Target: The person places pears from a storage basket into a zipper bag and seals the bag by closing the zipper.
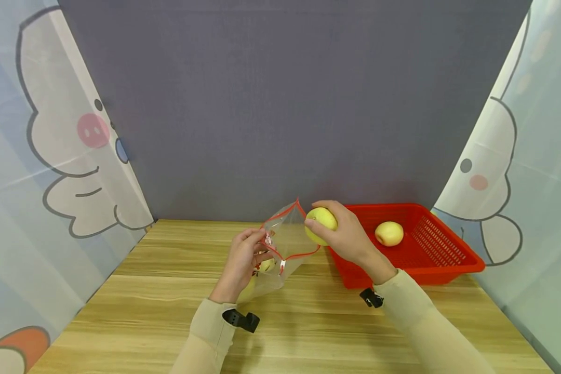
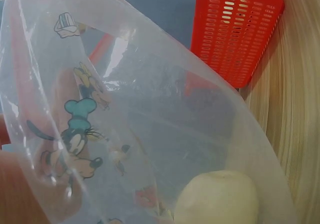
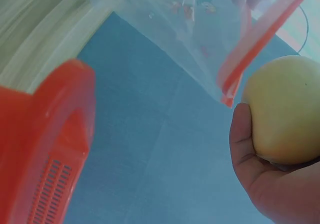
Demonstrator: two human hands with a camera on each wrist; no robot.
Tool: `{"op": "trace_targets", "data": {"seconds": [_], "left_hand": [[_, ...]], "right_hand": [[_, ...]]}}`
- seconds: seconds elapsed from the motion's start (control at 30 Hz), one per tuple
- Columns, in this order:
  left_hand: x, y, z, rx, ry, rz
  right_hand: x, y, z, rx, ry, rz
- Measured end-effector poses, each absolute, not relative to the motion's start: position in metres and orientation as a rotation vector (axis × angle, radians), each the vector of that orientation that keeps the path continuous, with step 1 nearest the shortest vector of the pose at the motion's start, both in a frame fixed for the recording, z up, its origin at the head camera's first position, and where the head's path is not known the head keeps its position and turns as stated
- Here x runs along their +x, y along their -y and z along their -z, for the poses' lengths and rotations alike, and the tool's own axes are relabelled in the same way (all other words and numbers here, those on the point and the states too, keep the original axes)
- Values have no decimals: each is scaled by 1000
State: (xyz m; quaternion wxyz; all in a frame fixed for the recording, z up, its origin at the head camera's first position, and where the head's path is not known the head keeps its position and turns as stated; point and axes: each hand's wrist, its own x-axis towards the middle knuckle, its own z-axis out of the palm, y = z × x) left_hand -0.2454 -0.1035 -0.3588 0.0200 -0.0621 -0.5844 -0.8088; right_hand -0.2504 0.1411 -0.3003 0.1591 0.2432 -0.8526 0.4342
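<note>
Snugly in right hand, yellow apple.

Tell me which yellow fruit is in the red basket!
The lone yellow fruit lying in the red basket, with no hand touching it. The right hand grips another fruit; more fruit shows inside the clear bag.

Plain cream left sleeve, matching right sleeve, black left wristband with small boxy piece, black right wristband

Basket on table, right of bag; apple in basket, second apple beside bag mouth, fruit inside bag
</note>
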Motion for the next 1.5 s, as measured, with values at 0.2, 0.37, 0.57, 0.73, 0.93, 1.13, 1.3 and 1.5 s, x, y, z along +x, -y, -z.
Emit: {"op": "trace_targets", "data": {"seconds": [0.2,0.37,0.57,0.73,0.93,1.13,1.3,1.5], "left_hand": [[-245,104,357,-183,1802,2517],[-244,104,356,-175,1808,2520],[-244,105,356,-180,1807,2518],[-244,105,357,-177,1790,2526],[-245,104,357,-183,1765,2538],[-245,104,356,-199,1772,2526],[-245,104,357,-215,1777,2519],[-246,105,359,-229,1765,2527]], "right_hand": [[-253,-134,305,724,2472,-1217],[-253,-131,309,739,2495,-1178],[-253,-127,310,721,2525,-1159],[-252,-125,312,726,2546,-1153],[-251,-124,313,719,2539,-1160],[-253,-123,314,735,2548,-1090],[-252,-122,315,765,2585,-1044],[-251,-121,313,785,2587,-1030]]}}
